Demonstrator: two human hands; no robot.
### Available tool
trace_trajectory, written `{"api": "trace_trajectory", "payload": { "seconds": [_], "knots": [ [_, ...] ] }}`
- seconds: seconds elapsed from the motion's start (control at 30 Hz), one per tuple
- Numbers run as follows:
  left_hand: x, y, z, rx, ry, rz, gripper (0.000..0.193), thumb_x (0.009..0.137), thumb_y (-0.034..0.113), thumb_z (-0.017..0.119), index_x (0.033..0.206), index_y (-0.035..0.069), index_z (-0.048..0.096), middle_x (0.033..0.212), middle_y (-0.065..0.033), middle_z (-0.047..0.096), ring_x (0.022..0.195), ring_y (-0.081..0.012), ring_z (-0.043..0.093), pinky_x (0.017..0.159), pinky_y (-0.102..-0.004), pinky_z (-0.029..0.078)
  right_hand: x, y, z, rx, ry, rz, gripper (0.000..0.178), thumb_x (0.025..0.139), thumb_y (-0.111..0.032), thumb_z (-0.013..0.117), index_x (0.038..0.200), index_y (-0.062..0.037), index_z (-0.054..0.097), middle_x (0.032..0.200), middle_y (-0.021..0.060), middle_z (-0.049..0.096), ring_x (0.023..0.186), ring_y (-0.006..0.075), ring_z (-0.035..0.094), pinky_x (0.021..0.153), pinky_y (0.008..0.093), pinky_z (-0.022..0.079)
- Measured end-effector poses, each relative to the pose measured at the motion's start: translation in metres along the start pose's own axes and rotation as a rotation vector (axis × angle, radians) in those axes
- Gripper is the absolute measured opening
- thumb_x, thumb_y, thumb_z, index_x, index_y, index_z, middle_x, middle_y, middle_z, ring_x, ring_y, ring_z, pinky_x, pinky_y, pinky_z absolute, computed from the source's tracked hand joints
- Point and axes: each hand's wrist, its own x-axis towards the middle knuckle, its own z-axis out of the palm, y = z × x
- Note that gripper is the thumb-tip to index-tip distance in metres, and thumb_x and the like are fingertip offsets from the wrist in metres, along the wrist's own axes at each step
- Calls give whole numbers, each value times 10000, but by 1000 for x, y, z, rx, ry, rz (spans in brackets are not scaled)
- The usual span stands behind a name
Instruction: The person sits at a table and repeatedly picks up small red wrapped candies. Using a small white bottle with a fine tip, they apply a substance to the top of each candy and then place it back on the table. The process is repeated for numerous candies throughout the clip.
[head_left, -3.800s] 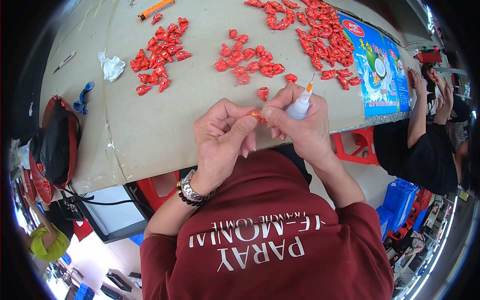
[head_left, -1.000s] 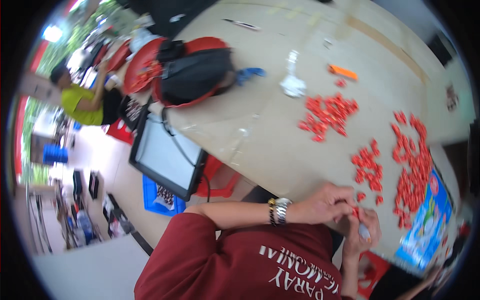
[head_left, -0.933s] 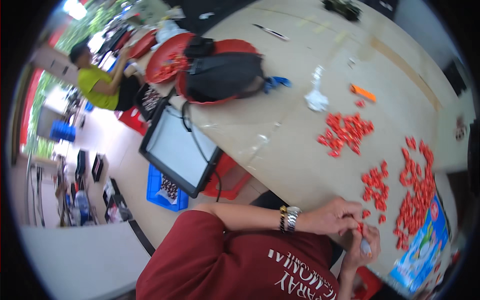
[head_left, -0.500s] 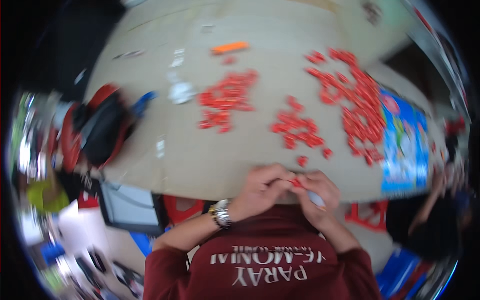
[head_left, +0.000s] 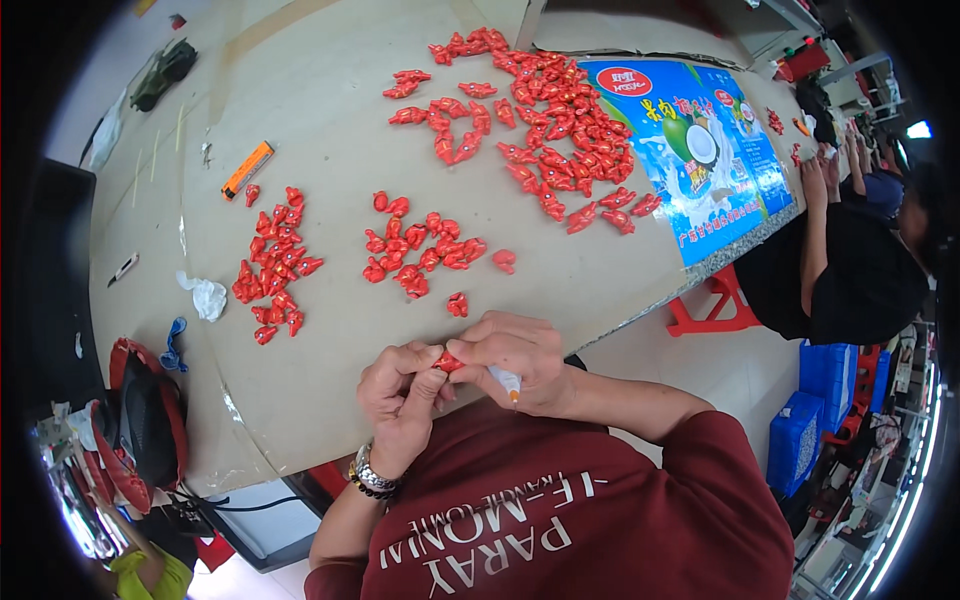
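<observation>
Near the table's front edge, a small glossy red figurine (head_left: 447, 362) is pinched between both sets of fingertips. My left hand (head_left: 398, 388) grips its left end, thumb and index finger closed on it. On the other end, my right hand (head_left: 518, 352) presses with thumb and forefinger. A white tube with an orange tip (head_left: 508, 382) is tucked in the same right hand, its tip pointing down toward me. Just beyond my fingers lies a single red figurine (head_left: 457, 304). The figurine's detail is partly hidden by my fingers.
Loose groups of red figurines lie ahead: a left cluster (head_left: 272, 262), a middle cluster (head_left: 418, 245) and a large heap (head_left: 560, 125). Nearby are an orange box (head_left: 246, 171), crumpled white tissue (head_left: 206, 298) and a blue printed sheet (head_left: 665, 110). A co-worker (head_left: 850, 260) sits at right.
The whole view has swung round, so table and piles appear shifted and tilted, and the blur is gone. Both hands still hold a red piece together, with the tube in the right.
</observation>
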Motion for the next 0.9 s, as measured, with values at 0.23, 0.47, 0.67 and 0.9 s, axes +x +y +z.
{"api": "trace_trajectory", "payload": {
  "seconds": [0.23, 0.47, 0.67, 0.9],
  "knots": [
    [3, 1, 2, -8, 35, 18, 31, 897, 8, 581, 901, -15, 561, 737, -75, 588, 542, -85, 564, 430, -189, 414, 4, -3, 2, 8, 13, 12, 256, 673, -8, 777, 864, 7, 608, 725, 105, 601, 600, 207, 585, 504, 291, 461],
    [3, 0, 2, -16, 37, 17, 40, 897, 12, 585, 896, -17, 558, 747, -80, 595, 542, -87, 565, 432, -188, 413, 4, -3, 0, 8, 10, 31, 251, 664, 6, 775, 840, 0, 595, 722, 101, 591, 614, 211, 590, 519, 299, 471],
    [3, 1, 3, -26, 33, 19, 42, 899, 13, 582, 890, -15, 553, 749, -81, 593, 544, -88, 567, 433, -187, 411, 1, 1, 2, 7, 28, -11, 268, 696, -52, 786, 908, 16, 637, 727, 113, 622, 580, 204, 585, 486, 284, 455],
    [3, 1, 2, -5, 31, 18, 41, 901, 17, 579, 896, -14, 553, 754, -83, 593, 549, -88, 569, 435, -188, 414, 2, 0, 2, 3, 31, -9, 270, 697, -52, 786, 912, 15, 637, 728, 115, 623, 583, 207, 589, 489, 285, 458]
  ]
}}
